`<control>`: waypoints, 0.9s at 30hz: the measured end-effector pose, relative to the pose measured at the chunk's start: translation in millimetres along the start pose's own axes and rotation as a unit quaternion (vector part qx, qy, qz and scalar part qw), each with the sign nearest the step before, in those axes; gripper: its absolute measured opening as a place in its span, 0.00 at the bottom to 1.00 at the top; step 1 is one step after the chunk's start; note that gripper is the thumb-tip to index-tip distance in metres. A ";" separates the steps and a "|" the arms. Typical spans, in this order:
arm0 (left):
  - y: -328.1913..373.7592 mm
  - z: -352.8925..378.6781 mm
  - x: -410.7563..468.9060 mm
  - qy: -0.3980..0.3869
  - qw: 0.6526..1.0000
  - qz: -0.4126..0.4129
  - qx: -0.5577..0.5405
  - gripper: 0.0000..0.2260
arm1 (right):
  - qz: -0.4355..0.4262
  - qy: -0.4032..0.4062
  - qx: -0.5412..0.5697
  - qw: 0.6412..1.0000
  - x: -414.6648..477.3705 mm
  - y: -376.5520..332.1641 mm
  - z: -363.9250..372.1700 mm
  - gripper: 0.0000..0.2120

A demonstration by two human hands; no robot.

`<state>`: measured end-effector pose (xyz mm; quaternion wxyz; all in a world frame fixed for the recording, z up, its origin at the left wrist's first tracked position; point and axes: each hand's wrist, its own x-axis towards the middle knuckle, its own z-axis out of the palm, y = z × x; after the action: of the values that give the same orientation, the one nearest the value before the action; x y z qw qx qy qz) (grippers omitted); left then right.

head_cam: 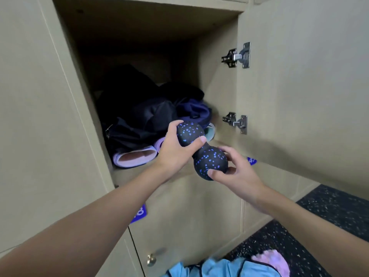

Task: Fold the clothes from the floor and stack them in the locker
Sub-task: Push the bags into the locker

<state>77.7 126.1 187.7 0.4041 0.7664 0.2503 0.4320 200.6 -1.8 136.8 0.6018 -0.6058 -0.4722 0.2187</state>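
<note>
Clothes (147,116) crumpled dark in locker (217,86); left hand (173,148), right hand (239,176) grip speckled double-ball (211,158).

Black blue-flecked peanut-shaped ball (201,149), brass knob (151,259) on a lower door (189,216), blue number tag (139,213) above it

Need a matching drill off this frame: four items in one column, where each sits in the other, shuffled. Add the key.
Things
1. speckled double ball
2. dark clothes
3. light blue garment
4. metal hinges

Places
A. at the bottom edge of the view, below the lockers
B. held by the left hand and the right hand, in front of the opening
C. where the open door meets the right wall of the locker
D. heaped inside the locker

Pairs: 1-B, 2-D, 3-A, 4-C
</note>
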 end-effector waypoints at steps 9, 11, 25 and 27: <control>-4.2 -29.4 112.7 0.142 0.892 0.142 0.405 0.31 | -0.089 0.112 -0.098 0.985 117.1 -23.3 -21.4 0.30; -4.9 -36.4 137.0 0.142 0.860 0.079 0.484 0.36 | -0.100 0.123 -0.130 0.979 146.5 -34.3 -20.7 0.32; -60.6 -40.2 172.0 0.111 0.870 -0.005 0.480 0.37 | -0.140 0.230 -0.257 0.928 301.4 -26.2 23.1 0.23; -62.0 -42.9 172.1 0.111 0.875 0.001 0.472 0.37 | -0.136 0.232 -0.244 0.932 312.4 -27.0 23.2 0.21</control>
<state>124.7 303.5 227.9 -0.0363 0.8133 0.4671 0.3451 316.2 266.7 252.7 0.5522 -0.6978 -0.4363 -0.1333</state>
